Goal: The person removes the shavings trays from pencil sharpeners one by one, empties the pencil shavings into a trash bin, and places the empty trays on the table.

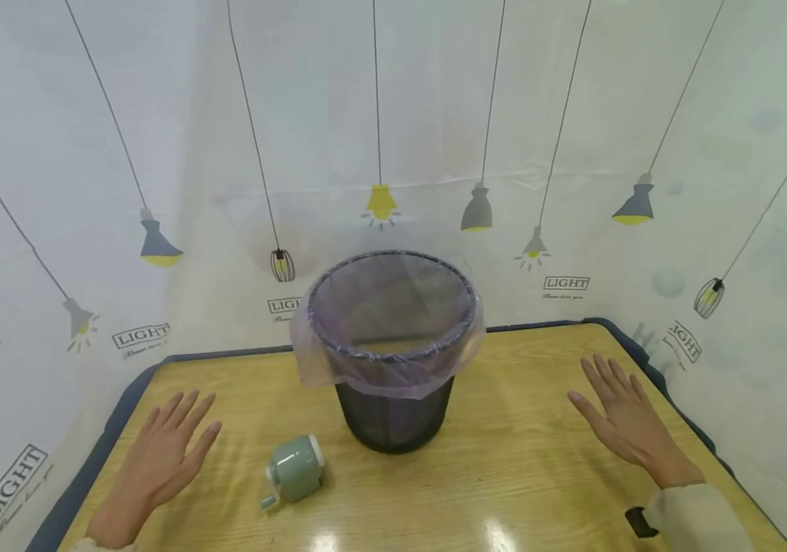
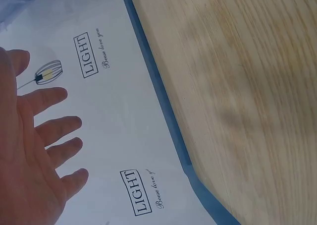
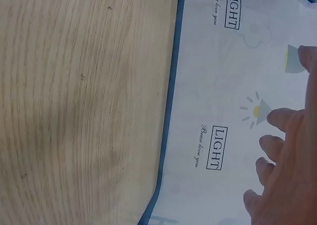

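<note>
A dark bin stands upright on a wooden table, its open top facing up. A thin, see-through purple bag lines it, folded over the rim all the way round and hanging loosely down the outside. A green sharpener is on the table in front of the bin and to its left, near it but not touching. The sharpener's white rim is on the side towards the bin, and its small crank points away from the bin, towards the person.

The left hand is to the left of the bin, beyond the sharpener, which is the thing nearest to it. Its fingers are extended and a little apart, with the thumb held wide on the bin's side. The right hand is well to the right of the bin, its fingers also extended with small gaps and the thumb spread towards the bin. Both wrist views show the fingertips slightly bent.

A pale sleeve covers the right forearm, with a small black object beside the cuff. Behind the bin and on both sides of it hangs a white sheet printed with hanging lamps and the word LIGHT. A blue edge runs along the table's far side, behind the bin.
</note>
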Tool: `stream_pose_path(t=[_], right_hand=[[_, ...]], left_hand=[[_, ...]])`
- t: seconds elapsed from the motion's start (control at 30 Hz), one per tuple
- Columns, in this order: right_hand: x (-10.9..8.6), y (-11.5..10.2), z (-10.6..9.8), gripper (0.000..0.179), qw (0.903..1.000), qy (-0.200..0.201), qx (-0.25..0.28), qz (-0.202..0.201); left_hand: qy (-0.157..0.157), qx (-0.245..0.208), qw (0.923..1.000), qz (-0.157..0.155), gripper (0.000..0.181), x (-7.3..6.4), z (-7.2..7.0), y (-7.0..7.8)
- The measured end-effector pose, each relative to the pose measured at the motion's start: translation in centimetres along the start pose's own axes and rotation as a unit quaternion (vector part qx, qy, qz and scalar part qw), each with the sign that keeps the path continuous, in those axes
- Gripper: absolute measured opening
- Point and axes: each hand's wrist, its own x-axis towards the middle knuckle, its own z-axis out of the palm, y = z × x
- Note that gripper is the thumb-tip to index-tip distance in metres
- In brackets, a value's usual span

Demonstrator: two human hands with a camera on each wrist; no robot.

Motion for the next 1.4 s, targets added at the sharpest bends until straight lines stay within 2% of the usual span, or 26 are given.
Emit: stream_pose_path(t=[0.3,0.73,0.93,1.4], right_hand=[[0.4,-0.4,0.1,0.075,1.0000,-0.003,-0.002,-0.004],[0.4,-0.5,0.5,0.079,0.9998,-0.013,0.017,-0.001],[0.3,-1.4,0.4,0.079,0.9991,-0.014,0.033,-0.024],[0.0,-4.1,0.8,0.073,0.9974,-0.025,0.043,-0.053]], left_hand=[[0.004,-0.004,1.0000,0.001,0.060,0.0,-0.2,0.2],[0.021,0.005,0.9995,0.023,0.057,0.0,0.2,0.9],[0.027,0.000,0.9993,0.026,0.056,0.0,0.3,1.4],[0.012,-0.017,0.9996,0.019,0.058,-0.5,0.9,3.1]])
